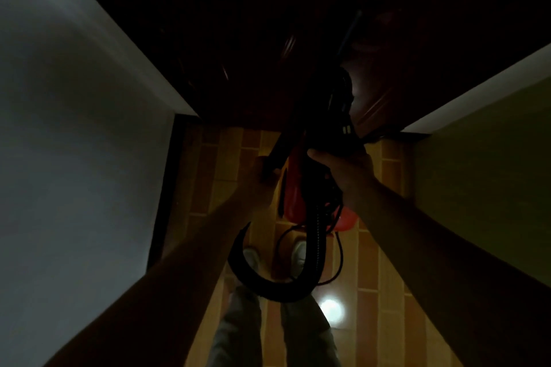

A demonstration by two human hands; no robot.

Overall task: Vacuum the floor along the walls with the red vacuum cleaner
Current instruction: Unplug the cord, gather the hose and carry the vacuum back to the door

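— Where do we have the red vacuum cleaner (293,197)?

— Up off the tiled floor (387,277), in front of us at the middle of the head view, carried between both hands. Its red body hangs above our shoes (299,250), with the dark upper part tilted towards the dark wooden door (238,39) ahead.

— What is our right hand (343,171) doing?

— Its fingers curl round the black top of the machine, a firm grip from the right side.

— And our left hand (261,179)?

— It wraps round the black tube (286,140) just left of the red body. The picture is dim and blurred there, so we cannot make out the separate fingers.

— What hangs below?

— The ribbed black hose (268,283) drops from the body and sweeps in a loop to the left, in front of our grey trousers (238,331). A thin black cord (340,256) loops beside it on the right.

— And around us?

— We stand in a narrow passage: the pale left wall (74,128) close on one side, the greenish right wall (483,188) on the other. A bright spot of reflected light (331,310) shows on the tiles near our right leg
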